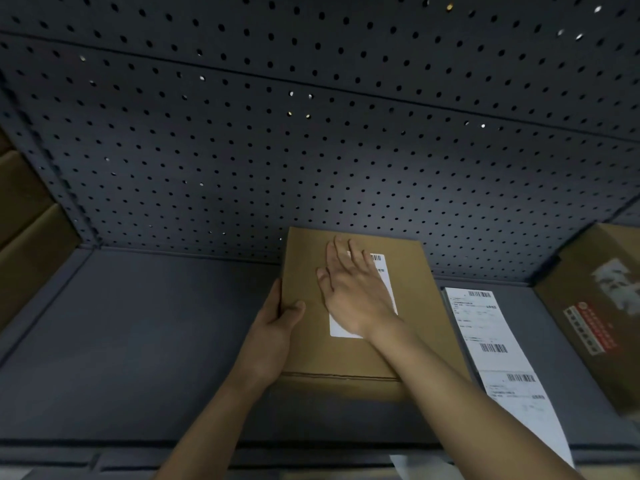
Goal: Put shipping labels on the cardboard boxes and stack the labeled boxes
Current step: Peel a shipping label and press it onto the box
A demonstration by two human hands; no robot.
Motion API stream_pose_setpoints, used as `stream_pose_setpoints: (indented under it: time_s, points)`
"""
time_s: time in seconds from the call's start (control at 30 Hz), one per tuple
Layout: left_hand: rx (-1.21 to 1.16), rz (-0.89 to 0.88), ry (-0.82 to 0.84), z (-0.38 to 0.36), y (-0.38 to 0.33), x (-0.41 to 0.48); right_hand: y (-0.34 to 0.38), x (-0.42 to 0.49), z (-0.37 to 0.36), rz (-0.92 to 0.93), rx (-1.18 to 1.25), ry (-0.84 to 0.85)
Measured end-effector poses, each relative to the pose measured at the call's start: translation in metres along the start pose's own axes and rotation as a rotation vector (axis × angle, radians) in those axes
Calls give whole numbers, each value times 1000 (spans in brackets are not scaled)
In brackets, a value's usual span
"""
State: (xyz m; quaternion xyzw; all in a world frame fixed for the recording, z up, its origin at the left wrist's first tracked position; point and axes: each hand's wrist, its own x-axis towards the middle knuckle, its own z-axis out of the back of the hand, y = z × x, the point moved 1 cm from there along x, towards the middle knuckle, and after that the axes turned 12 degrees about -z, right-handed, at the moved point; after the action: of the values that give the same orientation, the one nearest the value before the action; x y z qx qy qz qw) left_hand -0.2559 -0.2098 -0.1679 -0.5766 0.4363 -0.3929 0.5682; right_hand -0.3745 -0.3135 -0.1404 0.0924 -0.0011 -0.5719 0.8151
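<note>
cardboard box [420, 306], flat, on desk [156, 341]; shipping label [341, 330] under the palm.
left hand [273, 327] grips the box's left edge, thumb on top; right hand [356, 289] presses the label with fingers straight, grasping nothing. box looks light, stiff and matte: probably best taken by its long side edges. pegboard wall [277, 150] just beyond the fingertips; label strip [485, 327] just right of the right fingers; bare desk left of the left fingers.

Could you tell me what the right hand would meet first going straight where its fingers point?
Probably the pegboard wall: the right hand lies flat on the label atop the cardboard box, fingers toward its far edge, nothing between.
</note>
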Motion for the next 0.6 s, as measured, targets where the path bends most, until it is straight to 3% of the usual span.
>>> stream_pose_setpoints:
  time_s: [0.4,0.6]
  points:
    - [31,4,-7,2,0,2,-3,-60,-10,92,61,14]
    - [23,39,-5,2,-2,2,-24,-11,7,-54,113,67]
